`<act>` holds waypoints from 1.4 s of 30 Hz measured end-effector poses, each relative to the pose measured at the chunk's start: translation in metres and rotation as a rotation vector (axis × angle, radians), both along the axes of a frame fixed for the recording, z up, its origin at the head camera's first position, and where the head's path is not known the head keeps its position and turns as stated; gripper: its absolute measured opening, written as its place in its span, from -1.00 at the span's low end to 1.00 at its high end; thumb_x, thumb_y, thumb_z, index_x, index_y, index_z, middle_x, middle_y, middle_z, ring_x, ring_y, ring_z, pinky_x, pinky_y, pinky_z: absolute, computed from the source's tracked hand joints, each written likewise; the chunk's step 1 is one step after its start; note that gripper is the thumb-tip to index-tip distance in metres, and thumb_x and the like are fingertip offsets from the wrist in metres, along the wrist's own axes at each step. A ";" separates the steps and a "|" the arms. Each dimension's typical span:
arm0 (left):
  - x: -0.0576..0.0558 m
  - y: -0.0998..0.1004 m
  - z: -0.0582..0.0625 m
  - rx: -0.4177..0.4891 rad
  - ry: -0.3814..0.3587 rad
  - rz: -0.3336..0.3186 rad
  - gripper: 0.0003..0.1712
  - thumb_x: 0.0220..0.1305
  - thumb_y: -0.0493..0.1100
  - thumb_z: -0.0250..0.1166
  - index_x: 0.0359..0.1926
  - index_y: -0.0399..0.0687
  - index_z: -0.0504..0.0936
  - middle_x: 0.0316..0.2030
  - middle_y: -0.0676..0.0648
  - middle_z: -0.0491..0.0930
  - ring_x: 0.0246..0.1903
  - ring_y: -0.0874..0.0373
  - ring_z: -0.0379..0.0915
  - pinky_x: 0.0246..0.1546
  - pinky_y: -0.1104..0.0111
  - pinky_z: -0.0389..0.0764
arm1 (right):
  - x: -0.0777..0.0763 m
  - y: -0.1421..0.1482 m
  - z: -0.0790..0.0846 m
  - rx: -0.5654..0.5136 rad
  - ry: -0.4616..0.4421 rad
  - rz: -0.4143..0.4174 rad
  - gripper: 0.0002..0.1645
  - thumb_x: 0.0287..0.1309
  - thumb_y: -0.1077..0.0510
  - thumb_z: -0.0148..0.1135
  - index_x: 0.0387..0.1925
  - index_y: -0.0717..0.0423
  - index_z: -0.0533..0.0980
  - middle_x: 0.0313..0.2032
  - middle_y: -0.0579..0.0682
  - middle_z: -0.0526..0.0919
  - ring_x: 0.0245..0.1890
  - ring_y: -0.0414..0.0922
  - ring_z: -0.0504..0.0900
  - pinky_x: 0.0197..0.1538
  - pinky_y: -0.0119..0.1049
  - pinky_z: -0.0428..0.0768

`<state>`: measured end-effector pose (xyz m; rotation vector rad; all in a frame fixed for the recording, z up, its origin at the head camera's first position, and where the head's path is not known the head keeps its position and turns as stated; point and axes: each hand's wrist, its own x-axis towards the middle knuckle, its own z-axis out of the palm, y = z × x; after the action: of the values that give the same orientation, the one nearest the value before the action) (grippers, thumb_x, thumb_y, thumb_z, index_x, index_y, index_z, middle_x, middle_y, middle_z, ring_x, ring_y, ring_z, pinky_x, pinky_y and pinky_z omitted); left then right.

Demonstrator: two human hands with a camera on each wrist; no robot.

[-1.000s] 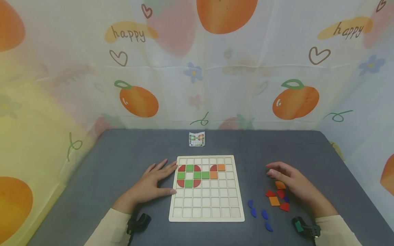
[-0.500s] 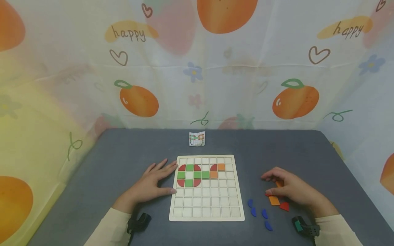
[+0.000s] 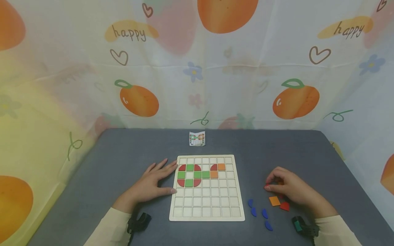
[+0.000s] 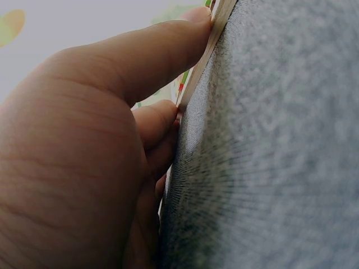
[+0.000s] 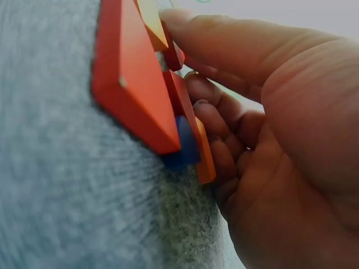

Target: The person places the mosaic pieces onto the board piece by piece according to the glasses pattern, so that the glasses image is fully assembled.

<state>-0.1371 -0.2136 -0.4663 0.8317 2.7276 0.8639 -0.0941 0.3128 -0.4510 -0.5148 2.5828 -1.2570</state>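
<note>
Grey table (image 3: 147,145); left hand (image 3: 150,184) spread, touching pale board (image 3: 207,219); right hand (image 3: 290,184) pinching red piece (image 3: 266,186).

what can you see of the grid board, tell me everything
The grid board is pale, looks wooden and squarish, with rounded corners and seven rows of seven cells. Twelve red, green and orange pieces fill cells. It lies flat on the gray table; the left hand touches its left edge.

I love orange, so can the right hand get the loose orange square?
Probably yes: nothing covers the orange square, and the right hand is close beside it. But that hand seems to pinch a red piece, which may need putting down first.
</note>
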 end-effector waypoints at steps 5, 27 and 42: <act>0.000 0.000 0.000 0.001 -0.006 0.004 0.13 0.29 0.36 0.52 0.72 0.10 0.27 0.66 0.09 0.19 0.69 -0.19 -0.18 0.54 -0.30 -0.27 | 0.000 -0.003 0.001 0.035 0.028 -0.019 -0.84 0.38 0.11 0.54 -0.22 -0.01 0.65 -0.17 -0.05 0.53 -0.49 -0.21 0.53 -0.35 -0.25 0.59; 0.000 0.000 0.000 -0.018 -0.026 0.022 0.16 0.26 0.39 0.52 0.72 0.14 0.25 0.66 0.16 0.16 0.69 -0.12 -0.21 0.56 -0.26 -0.28 | 0.001 0.000 0.007 0.100 0.064 -0.107 -0.97 0.49 0.12 0.43 -0.12 -0.05 0.70 -0.28 -0.17 0.69 -0.37 -0.20 0.64 -0.29 -0.23 0.64; 0.001 0.000 0.000 -0.010 -0.012 0.016 0.12 0.30 0.38 0.50 0.71 0.08 0.28 0.65 0.08 0.22 0.68 -0.20 -0.18 0.54 -0.31 -0.26 | 0.002 -0.017 0.014 0.016 0.071 -0.278 -0.72 0.42 0.24 0.48 0.08 0.17 0.62 -0.23 -0.04 0.74 -0.37 -0.08 0.66 -0.43 -0.23 0.61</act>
<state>-0.1365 -0.2139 -0.4665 0.8005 2.7298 0.8548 -0.0917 0.2962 -0.4368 -0.2047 2.7958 -1.3206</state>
